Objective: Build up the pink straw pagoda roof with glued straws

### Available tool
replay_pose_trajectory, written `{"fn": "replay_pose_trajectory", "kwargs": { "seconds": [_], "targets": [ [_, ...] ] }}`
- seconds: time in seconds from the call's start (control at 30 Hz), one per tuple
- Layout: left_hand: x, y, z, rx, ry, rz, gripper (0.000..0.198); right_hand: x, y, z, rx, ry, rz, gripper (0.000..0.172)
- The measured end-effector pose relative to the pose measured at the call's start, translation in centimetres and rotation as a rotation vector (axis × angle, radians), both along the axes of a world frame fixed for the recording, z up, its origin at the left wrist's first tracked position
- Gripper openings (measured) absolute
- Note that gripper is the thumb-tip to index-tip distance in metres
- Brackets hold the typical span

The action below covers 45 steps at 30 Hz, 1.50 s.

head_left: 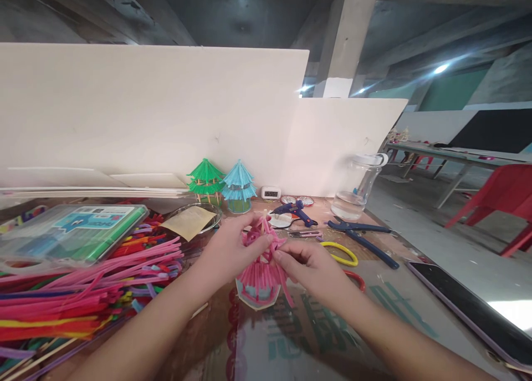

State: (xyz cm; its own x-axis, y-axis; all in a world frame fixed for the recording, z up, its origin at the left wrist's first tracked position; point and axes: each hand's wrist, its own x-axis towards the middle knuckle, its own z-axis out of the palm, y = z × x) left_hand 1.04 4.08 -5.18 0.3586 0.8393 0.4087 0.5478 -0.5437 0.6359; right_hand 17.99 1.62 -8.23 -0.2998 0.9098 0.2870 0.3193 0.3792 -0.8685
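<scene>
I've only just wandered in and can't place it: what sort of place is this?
Most likely a handicraft workshop. The signs are the heap of long, fuzzy, multicoloured craft stems, the dark-blue, pistol-shaped glue gun, and the small, pink, tiered-roof model building being handled.

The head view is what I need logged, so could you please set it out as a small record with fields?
Left hand: holds the pink model by its upper part
Right hand: fingertips at that part's right side; exact grip unclear
Model's form: fringed pink tier above a pale, many-sided base
Behind: green model and blue model, side by side before a white board
Left side: heap of coloured stems, clear plastic case
Right side: glue gun, pliers, water bottle, phone
</scene>
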Motion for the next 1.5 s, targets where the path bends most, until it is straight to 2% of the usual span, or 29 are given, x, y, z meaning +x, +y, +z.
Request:
{"fn": "replay_pose_trajectory", "kwargs": {
  "seconds": [0.17, 0.3, 0.43, 0.6, 0.77, 0.87, 1.1, 1.27, 1.5],
  "targets": [
    [-0.1, 0.0, 0.1, -0.014, -0.009, -0.007, 0.027, 0.2, 0.1, 0.3, 0.009, -0.028, -0.021, 0.039],
    [-0.5, -0.1, 0.8, -0.047, -0.082, 0.007, 0.042, 1.3, 0.5, 0.9, 0.050, -0.031, -0.113, 0.046],
    [-0.9, 0.0, 1.4, -0.062, -0.108, 0.028, 0.040, 2.1, 1.0, 1.2, 0.111, -0.033, -0.192, 0.046],
    [-0.5, 0.3, 0.9, -0.092, -0.160, 0.035, 0.036, 1.7, 1.2, 0.6, 0.082, -0.060, -0.101, 0.042],
    [0.2, 0.4, 0.0, 0.016, -0.210, 0.075, 0.024, 1.4, 1.1, 0.2, 0.056, -0.119, -0.068, 0.037],
    [0.2, 0.4, -0.1, 0.028, -0.189, 0.092, 0.028, 1.4, 1.0, 0.4, 0.043, -0.102, -0.070, 0.034],
    [-0.9, 0.2, 1.1, -0.126, -0.084, -0.016, 0.041, 1.4, 0.4, 1.0, 0.019, -0.124, 0.002, 0.037],
    [-1.7, 0.1, 1.6, -0.145, 0.073, -0.065, 0.045, 1.0, 0.2, 0.8, -0.041, -0.089, 0.011, 0.031],
    [-1.3, 0.3, 0.7, -0.056, 0.064, -0.198, 0.026, 0.6, -0.1, 1.0, -0.091, -0.052, 0.006, 0.030]
  ]
}}
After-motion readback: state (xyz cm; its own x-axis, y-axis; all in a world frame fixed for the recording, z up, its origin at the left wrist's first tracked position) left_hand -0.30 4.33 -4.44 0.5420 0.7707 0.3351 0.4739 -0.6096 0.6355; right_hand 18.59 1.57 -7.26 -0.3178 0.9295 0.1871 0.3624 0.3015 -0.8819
